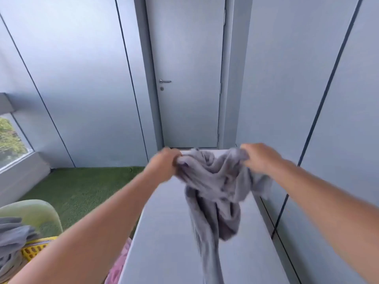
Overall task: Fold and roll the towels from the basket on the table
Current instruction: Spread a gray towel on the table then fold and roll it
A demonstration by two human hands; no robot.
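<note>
A crumpled grey towel [215,185] hangs in the air above the grey table [164,242]. My left hand [164,165] grips its upper left edge. My right hand [258,156] grips its upper right edge. The cloth bunches between my hands, and a long tail droops down toward the tabletop. At the lower left a yellow basket [33,250] holds more grey towels [12,240]. The picture is blurred with motion.
A pale green chair [39,214] stands behind the basket on the green turf floor [82,187]. A pink cloth [119,265] lies by the table's left edge. A closed grey door [188,78] faces me, and grey wall panels flank the table on the right.
</note>
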